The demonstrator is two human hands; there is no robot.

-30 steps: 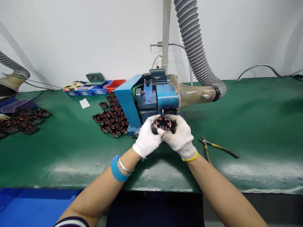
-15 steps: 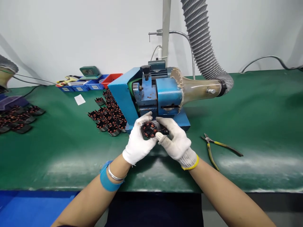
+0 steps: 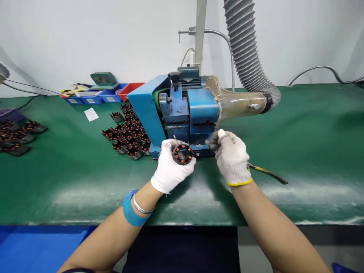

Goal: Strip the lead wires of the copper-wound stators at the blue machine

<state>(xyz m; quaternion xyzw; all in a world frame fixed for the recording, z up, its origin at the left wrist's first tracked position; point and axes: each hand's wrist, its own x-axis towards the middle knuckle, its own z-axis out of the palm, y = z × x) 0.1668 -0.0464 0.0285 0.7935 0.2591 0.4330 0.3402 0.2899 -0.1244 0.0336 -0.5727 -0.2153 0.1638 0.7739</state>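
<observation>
My left hand (image 3: 172, 167), in a white glove, is closed around a motor stator (image 3: 182, 154), a black ring with copper windings inside. A thin wire end (image 3: 175, 138) sticks up from its upper left edge. To the right of it, my right hand (image 3: 231, 157), also gloved, is raised with its fingers closed in a pinch. Whatever lies between those fingertips is too small to make out. Both hands are just in front of a blue belt-driven machine (image 3: 201, 108). Partly hidden behind the right hand lie cutting pliers with yellow handles (image 3: 269, 172).
Several more stators (image 3: 129, 136) stand grouped left of the machine, and others (image 3: 18, 136) lie at the far left. Behind are blue bins (image 3: 92, 99), a red bin (image 3: 129, 90) and a paper slip (image 3: 91, 114). A grey hose (image 3: 246, 49) joins the machine's right side.
My right hand has come away from the stator, moving right and up, and now overlaps the pliers. The left hand keeps the stator, shifted slightly right. The view has moved a little.
</observation>
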